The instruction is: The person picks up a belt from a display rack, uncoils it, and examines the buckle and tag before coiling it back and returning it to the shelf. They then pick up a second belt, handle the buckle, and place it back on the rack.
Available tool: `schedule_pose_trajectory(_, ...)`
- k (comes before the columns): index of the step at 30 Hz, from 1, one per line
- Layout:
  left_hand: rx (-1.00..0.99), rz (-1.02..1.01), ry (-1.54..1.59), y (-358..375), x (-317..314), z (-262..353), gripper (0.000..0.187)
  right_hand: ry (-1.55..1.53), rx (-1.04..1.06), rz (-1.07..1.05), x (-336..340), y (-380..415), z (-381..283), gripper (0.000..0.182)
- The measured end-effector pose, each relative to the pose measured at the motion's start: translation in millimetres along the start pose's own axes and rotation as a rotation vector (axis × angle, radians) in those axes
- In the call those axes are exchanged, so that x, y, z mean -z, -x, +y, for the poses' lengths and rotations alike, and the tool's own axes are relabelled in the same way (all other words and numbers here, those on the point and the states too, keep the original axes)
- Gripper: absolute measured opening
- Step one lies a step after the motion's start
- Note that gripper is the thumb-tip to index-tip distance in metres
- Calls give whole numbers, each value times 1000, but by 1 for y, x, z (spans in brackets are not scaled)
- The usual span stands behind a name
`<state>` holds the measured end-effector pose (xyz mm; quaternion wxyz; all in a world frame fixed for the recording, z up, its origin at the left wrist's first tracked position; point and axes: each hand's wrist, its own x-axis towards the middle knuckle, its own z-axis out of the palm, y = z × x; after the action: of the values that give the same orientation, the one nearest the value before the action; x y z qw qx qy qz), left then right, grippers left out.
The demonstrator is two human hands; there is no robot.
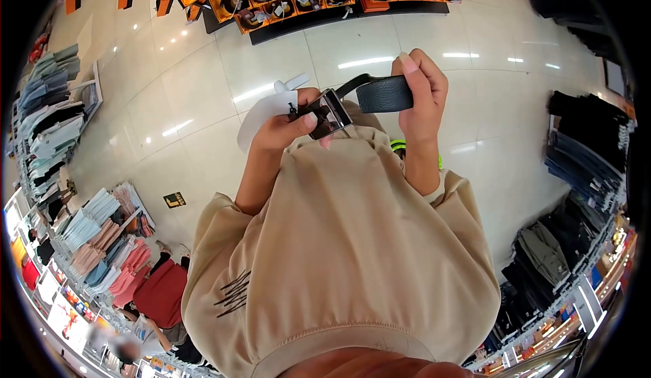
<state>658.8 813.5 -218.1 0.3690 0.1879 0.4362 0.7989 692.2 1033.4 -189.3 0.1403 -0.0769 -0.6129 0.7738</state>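
Observation:
A dark leather belt is held up in front of my chest, its strap folded over in a loop. My left hand is closed around the shiny dark metal buckle, with the thumb pressed on its face. Beside that hand, and partly behind it, is a white rounded piece with a short white stick-like part at its top. On the other side, my right hand pinches the looped strap between thumb and bent fingers.
Orange display boxes with coiled belts stand ahead. Shelves of folded clothes line the left, stacks of dark trousers the right. A person in a red top is at lower left. A small sign marks the tiled floor.

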Motion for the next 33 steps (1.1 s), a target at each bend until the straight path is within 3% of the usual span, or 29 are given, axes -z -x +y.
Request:
schedule_pose_trajectory(2, 1, 47, 25, 7, 1, -3, 29, 10, -11, -50, -5, 0, -5, 30)
schedule_pose_trajectory(6, 18, -61, -140, 9, 4, 12, 29, 198, -25, -229, -30, 6, -1, 28)
schedule_pose_trajectory(12, -51, 88, 81, 53, 19, 7, 30, -3, -10, -124, -64, 8, 1, 29)
schedule_pose_trajectory(18, 5, 107, -111, 90, 27, 48, 30, 67, 12, -272, -108, 27, 9, 28)
schedule_pose_trajectory(21, 167, -1, -23, 102, 45, 54, 26, 295, 94, -313, -129, 37, 2, 30)
schedule_pose_trajectory(25, 197, 110, -75, 116, 48, 59, 27, 458, 102, -437, -146, 38, -3, 30)
schedule_pose_trajectory(29, 136, 155, 56, 127, 46, 62, 40, 525, 110, -480, -151, 36, -2, 29)
schedule_pose_trajectory(33, 97, 222, 2, 123, 43, 61, 34, 534, 110, -417, -148, 36, -1, 27)
